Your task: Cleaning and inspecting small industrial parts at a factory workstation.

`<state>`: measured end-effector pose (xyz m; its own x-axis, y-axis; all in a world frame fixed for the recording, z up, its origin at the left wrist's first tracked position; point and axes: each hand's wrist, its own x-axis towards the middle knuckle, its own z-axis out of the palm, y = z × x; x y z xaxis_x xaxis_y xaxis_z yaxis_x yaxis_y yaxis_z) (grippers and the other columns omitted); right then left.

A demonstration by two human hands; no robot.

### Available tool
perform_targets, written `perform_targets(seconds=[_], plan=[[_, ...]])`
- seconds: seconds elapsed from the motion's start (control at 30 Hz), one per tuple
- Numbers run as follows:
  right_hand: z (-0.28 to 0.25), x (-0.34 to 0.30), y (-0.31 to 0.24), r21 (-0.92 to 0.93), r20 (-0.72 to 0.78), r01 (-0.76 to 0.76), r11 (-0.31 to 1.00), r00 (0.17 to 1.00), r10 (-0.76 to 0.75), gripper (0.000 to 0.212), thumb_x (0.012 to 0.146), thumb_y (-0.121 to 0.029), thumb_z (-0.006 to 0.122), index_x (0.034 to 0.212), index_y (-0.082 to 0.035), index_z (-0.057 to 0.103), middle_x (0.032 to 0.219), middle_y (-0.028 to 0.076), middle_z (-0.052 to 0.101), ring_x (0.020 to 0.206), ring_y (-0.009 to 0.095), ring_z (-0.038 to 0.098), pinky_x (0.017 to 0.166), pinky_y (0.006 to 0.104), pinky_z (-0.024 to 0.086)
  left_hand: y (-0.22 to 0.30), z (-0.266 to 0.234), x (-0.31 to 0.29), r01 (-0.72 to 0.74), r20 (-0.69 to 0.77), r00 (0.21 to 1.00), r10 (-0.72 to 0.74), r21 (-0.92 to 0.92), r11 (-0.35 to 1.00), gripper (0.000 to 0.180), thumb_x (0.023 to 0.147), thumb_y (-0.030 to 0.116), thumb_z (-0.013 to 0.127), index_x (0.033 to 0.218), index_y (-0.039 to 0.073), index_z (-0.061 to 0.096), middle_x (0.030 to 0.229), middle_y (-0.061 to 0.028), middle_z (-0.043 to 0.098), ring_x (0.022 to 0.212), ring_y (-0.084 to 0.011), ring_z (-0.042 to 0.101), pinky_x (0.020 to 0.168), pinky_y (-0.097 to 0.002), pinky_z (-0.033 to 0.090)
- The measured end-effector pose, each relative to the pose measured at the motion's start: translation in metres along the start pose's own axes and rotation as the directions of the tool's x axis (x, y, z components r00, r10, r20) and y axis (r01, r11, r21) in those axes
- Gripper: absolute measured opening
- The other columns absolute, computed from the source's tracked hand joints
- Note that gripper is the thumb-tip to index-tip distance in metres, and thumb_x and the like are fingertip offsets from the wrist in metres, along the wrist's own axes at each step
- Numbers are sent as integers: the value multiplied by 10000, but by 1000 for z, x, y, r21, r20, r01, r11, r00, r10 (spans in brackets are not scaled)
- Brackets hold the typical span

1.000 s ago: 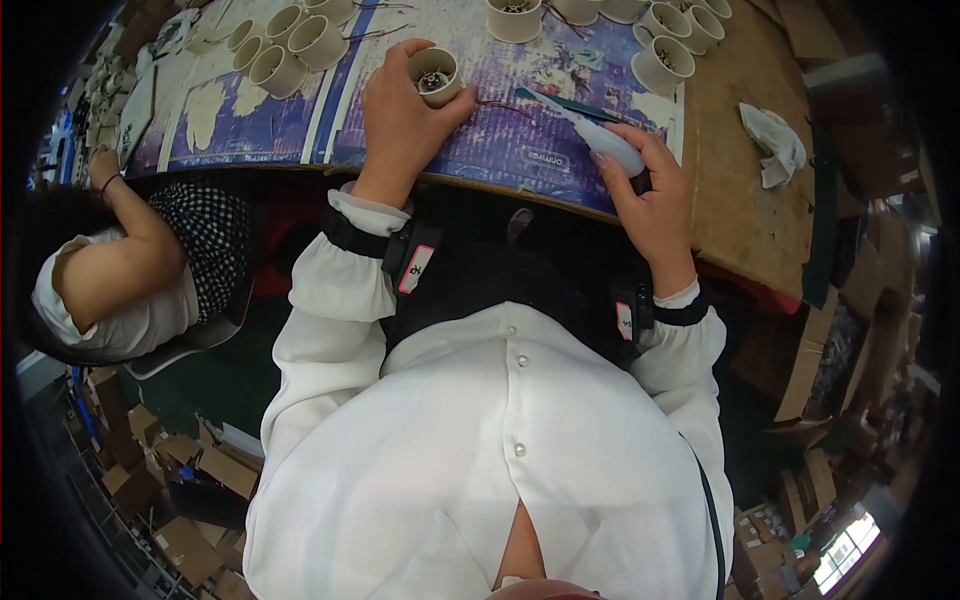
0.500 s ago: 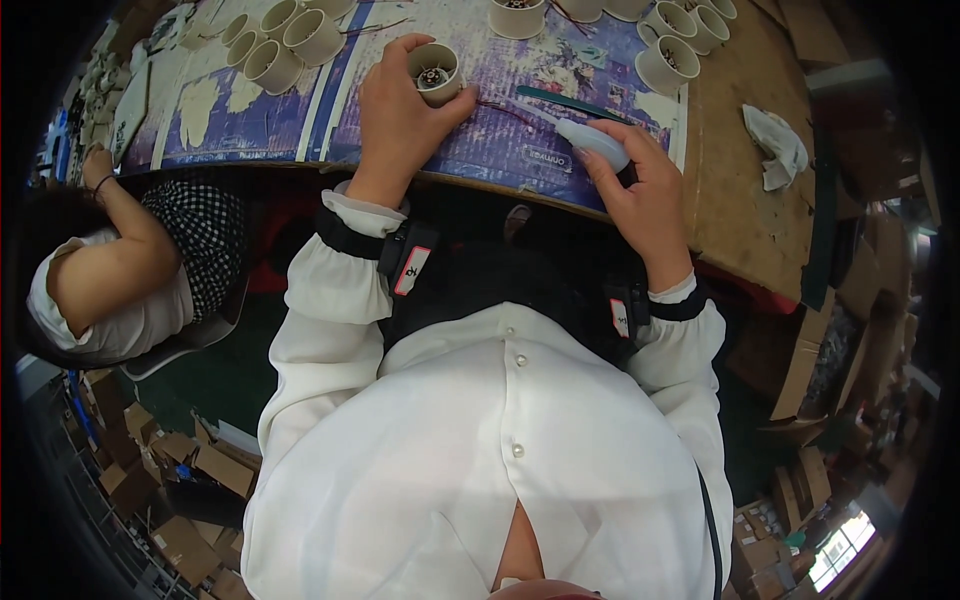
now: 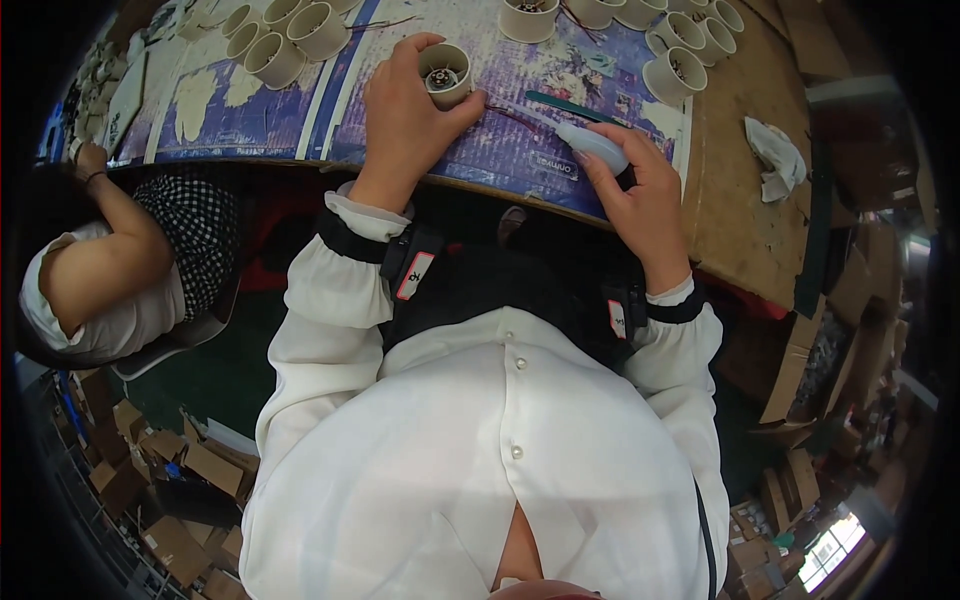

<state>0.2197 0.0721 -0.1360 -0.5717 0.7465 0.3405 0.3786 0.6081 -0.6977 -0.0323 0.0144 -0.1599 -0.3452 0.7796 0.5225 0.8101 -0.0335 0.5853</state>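
Observation:
My left hand [image 3: 410, 125] is closed around a cream-coloured round cup [image 3: 462, 92], thumb and fingers on opposite sides of its wall. The cup is tilted so its mouth shows a small motor-like part [image 3: 440, 77] with metal and dark windings inside. Thin dark red wires [image 3: 515, 117] run from the cup to the right across the table. My right hand [image 3: 645, 190] grips a translucent squeeze bottle [image 3: 597, 146] with a narrow nozzle, which points left toward the wires and cup. Just beyond the bottle lies a slim dark green tool [image 3: 575, 106], its kind unclear.
Similar cups stand in groups at the far left [image 3: 275, 62], far middle [image 3: 528, 20] and far right [image 3: 674, 77], several with wires. A crumpled white wrapper [image 3: 775, 158] lies on the bare cardboard at right. Another person's arm [image 3: 125, 220] is at the left table edge.
The whole view has shifted slightly. Both my hands keep their holds on the cup and the squeeze bottle, with hardly any other movement.

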Motion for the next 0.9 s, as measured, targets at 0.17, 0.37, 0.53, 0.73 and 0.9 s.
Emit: perform_targets(seconds=[0.17,0.37,0.53,0.73,0.9], plan=[[1,3,-2,-30,29,0,1000,1000,1,280,864,-113,723,1127,-34,665,1023,125,689,906,257,652,821,325,498,-1,2,-3,-4,-13,1000,4,13,1000,626,672,229,847,1193,70,539,1016,-120,649,956,-320,608,859,-439,446],[-5,7,-3,-64,24,7,998,1000,-5,272,863,-89,718,1121,-25,660,1022,124,678,914,256,646,829,321,491,6,4,-2,-32,-49,998,33,34,999,640,670,199,843,1217,83,533,1059,-103,621,1005,-313,571,890,-432,401],[-5,6,-3,-65,44,-21,998,999,24,265,858,-67,717,1111,-16,657,1003,121,668,905,253,638,828,318,488,6,2,-6,-72,-54,996,74,32,997,652,665,148,842,1232,86,525,1077,-97,597,1011,-305,556,894,-425,391],[-8,7,-8,-100,38,26,995,999,-22,255,843,-42,726,1085,-2,656,991,130,663,894,271,632,814,328,490,10,-3,-6,-48,-26,999,48,-2,999,679,644,113,848,1238,82,521,1085,-103,592,1013,-303,553,903,-421,386],[-6,9,-13,-165,35,95,982,995,-91,248,827,-26,739,1059,2,654,992,136,662,890,286,632,800,340,493,10,-3,-5,-46,-47,998,46,-10,999,612,688,132,833,1225,80,542,1079,-94,603,998,-305,560,890,-413,406]])
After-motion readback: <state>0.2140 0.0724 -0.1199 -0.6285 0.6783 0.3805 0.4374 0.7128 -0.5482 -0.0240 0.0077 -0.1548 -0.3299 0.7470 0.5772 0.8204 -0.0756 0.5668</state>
